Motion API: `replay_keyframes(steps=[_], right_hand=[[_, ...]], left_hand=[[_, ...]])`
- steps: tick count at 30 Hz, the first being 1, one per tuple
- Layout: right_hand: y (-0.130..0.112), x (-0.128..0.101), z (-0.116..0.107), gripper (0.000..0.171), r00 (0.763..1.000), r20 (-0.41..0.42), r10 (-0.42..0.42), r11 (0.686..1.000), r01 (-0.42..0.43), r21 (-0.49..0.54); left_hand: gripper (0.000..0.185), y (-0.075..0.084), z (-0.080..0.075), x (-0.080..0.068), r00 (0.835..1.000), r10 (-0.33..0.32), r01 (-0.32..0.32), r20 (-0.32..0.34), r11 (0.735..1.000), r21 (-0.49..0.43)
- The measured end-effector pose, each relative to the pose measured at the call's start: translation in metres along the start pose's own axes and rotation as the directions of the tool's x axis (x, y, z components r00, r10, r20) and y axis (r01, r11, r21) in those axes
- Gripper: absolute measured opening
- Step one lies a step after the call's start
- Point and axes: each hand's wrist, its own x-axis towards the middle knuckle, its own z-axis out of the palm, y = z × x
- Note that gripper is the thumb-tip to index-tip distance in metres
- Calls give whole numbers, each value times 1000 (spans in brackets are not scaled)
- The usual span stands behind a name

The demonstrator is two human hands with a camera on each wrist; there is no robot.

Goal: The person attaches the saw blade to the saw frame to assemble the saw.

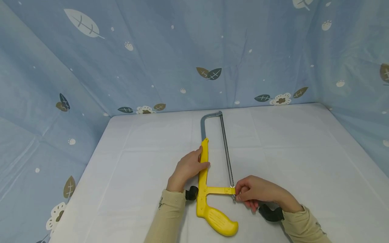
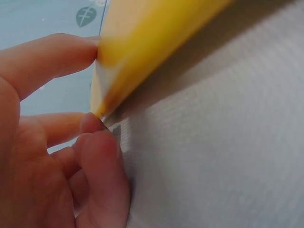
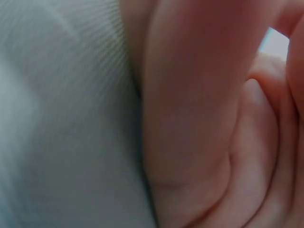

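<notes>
A hacksaw with a yellow frame [image 1: 203, 172] and a yellow handle [image 1: 221, 221] lies on the white-covered table, handle toward me. Its grey metal bow [image 1: 203, 126] curves at the far end, and the thin blade [image 1: 226, 152] runs along the right side. My left hand [image 1: 189, 166] grips the frame's long side from the left, thumb over the top; the left wrist view shows its fingers around the yellow edge [image 2: 156, 38]. At the crossbar's right end, my right hand [image 1: 258, 190] pinches the small metal tension screw [image 1: 233, 198]. Curled fingers [image 3: 194, 104] fill the right wrist view, hiding the screw.
The white cloth [image 1: 146, 168] covers the table under the hacksaw. A blue curtain [image 1: 170, 54] with leaf and flower prints hangs behind the table's far edge and along both sides. Black wrist straps [image 1: 270, 213] sit at both beige sleeves.
</notes>
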Motion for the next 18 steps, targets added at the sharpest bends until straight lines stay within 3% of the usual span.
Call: replay_keyframes(steps=[18], right_hand=[[1, 1, 3, 29, 998, -37, 46, 996, -49, -80]], left_hand=[[73, 4, -4, -3, 1000, -7, 6, 24, 1000, 10]])
